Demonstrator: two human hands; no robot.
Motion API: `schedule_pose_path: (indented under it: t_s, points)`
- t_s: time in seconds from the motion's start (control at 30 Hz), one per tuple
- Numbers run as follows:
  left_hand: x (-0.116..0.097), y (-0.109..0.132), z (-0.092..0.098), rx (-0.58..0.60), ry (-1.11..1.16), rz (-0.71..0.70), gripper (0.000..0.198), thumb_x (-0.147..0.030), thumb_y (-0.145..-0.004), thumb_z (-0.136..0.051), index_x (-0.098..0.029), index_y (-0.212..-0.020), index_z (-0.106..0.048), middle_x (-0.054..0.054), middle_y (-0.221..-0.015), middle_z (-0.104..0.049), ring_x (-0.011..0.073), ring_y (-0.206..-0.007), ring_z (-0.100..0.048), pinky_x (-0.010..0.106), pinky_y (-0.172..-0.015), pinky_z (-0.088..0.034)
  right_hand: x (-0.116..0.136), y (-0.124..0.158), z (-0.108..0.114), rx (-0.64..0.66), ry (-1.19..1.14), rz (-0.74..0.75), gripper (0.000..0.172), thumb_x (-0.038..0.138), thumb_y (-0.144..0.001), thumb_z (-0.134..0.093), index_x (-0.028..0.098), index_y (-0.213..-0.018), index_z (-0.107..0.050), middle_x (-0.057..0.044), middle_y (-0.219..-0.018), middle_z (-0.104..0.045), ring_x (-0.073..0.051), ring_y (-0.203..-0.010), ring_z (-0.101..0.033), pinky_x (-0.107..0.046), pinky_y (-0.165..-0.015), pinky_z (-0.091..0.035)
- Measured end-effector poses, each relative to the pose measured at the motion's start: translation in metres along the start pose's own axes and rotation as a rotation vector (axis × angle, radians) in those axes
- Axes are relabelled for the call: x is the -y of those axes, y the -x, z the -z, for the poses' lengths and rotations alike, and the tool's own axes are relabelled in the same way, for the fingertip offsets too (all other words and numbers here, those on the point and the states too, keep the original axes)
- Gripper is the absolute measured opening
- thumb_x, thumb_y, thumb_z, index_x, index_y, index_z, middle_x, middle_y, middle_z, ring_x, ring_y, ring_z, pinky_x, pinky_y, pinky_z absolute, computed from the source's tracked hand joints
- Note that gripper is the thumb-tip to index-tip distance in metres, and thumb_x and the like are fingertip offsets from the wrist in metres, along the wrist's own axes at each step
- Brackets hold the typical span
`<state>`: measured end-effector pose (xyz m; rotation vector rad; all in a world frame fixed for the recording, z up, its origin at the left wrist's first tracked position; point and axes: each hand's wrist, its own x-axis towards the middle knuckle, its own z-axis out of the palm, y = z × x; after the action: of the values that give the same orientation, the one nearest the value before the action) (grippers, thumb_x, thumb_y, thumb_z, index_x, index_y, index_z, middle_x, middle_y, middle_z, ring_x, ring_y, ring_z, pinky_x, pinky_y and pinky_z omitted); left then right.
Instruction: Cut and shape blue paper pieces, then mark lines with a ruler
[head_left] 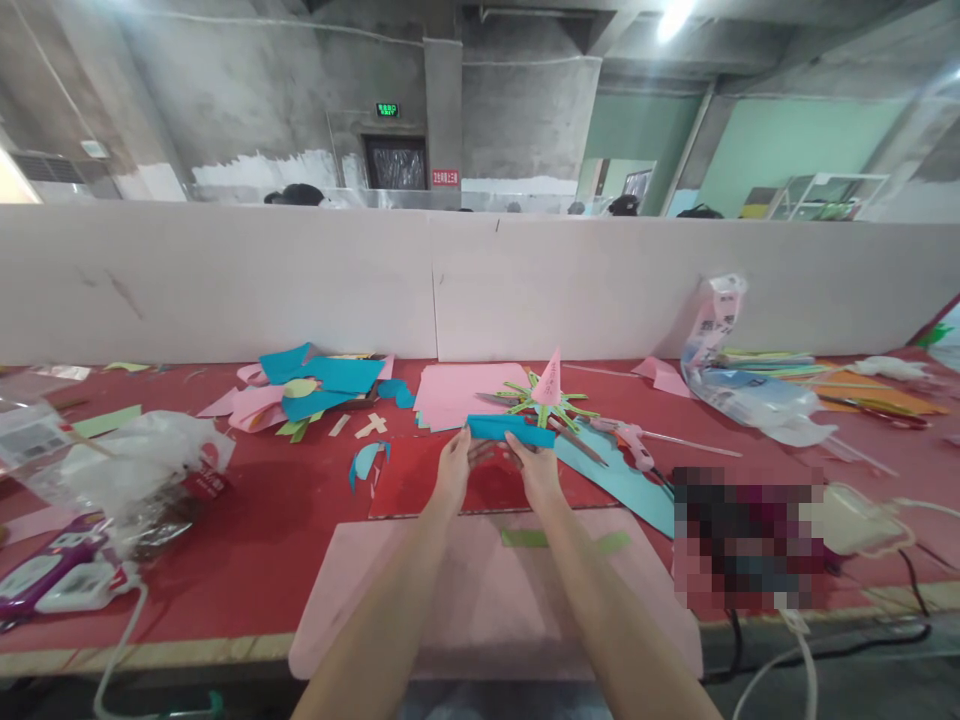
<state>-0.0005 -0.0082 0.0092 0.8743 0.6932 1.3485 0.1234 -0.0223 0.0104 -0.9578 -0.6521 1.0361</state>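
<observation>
A narrow strip of folded or rolled blue paper [499,429] is held up level between both hands. My left hand [454,468] grips its left end, and my right hand [534,462] presses on its right part with the thumb on top. Beneath the hands lies a red board [409,478]. Just beyond the paper stands a pink paper cone [550,385] on a base of green strips. To the left of that is a stack of pink paper [450,388]. A pink glue gun [634,440] rests right of the hands.
Blue and pink scraps [330,385] are heaped back left. A crumpled plastic bag [139,470] sits at the left, a clear wrapper [750,400] at the right. A pink mat [375,590] lies in front, and a white partition [225,290] closes the back.
</observation>
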Motion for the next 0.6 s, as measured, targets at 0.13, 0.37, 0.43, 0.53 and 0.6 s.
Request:
schedule_pose_path:
  t_s: [0.13, 0.37, 0.43, 0.53, 0.6]
  points:
    - [0.005, -0.002, 0.000, -0.003, -0.109, -0.002, 0.052, -0.056, -0.058, -0.075, -0.013, -0.086, -0.069, 0.009, -0.088, -0.073, 0.0253, -0.087, -0.068, 0.039, -0.081, -0.054, 0.000, 0.002, 0.001, 0.013, 0.079, -0.033, 0.046, 0.039, -0.049, -0.083, 0.016, -0.087, -0.068, -0.005, -0.081, -0.073, -0.022, -0.069, -0.068, -0.027, -0.050, -0.053]
    - [0.015, -0.008, 0.007, -0.062, -0.390, -0.008, 0.045, -0.058, -0.055, -0.073, -0.014, -0.061, -0.071, 0.005, -0.064, -0.071, 0.0292, -0.077, -0.068, 0.038, -0.075, -0.054, -0.006, 0.002, 0.003, 0.112, 0.241, 0.127, 0.038, 0.042, -0.059, -0.077, 0.016, -0.086, -0.071, -0.004, -0.084, -0.073, -0.023, -0.082, -0.067, -0.032, -0.075, -0.053]
    - [0.015, -0.007, 0.007, -0.044, -0.318, -0.005, 0.050, -0.062, -0.055, -0.072, -0.013, -0.064, -0.071, 0.007, -0.067, -0.072, 0.0289, -0.076, -0.069, 0.040, -0.076, -0.054, -0.010, -0.002, 0.005, 0.088, 0.298, 0.147, 0.036, 0.044, -0.061, -0.075, 0.016, -0.082, -0.071, -0.004, -0.080, -0.073, -0.022, -0.078, -0.067, -0.033, -0.074, -0.053]
    - [0.014, -0.004, 0.004, -0.035, -0.184, 0.033, 0.056, -0.066, -0.058, -0.069, -0.011, -0.072, -0.070, 0.010, -0.071, -0.072, 0.0294, -0.076, -0.070, 0.043, -0.077, -0.054, -0.017, -0.007, 0.009, 0.040, 0.335, 0.168, 0.036, 0.046, -0.060, -0.075, 0.016, -0.079, -0.071, -0.003, -0.078, -0.073, -0.022, -0.077, -0.067, -0.032, -0.073, -0.052]
    - [0.012, -0.003, 0.003, -0.028, -0.120, 0.075, 0.058, -0.067, -0.062, -0.066, -0.011, -0.076, -0.070, 0.012, -0.073, -0.072, 0.0299, -0.079, -0.070, 0.044, -0.077, -0.055, -0.020, -0.009, 0.011, 0.024, 0.341, 0.148, 0.036, 0.048, -0.059, -0.075, 0.016, -0.076, -0.071, -0.003, -0.073, -0.072, -0.022, -0.071, -0.066, -0.032, -0.070, -0.052]
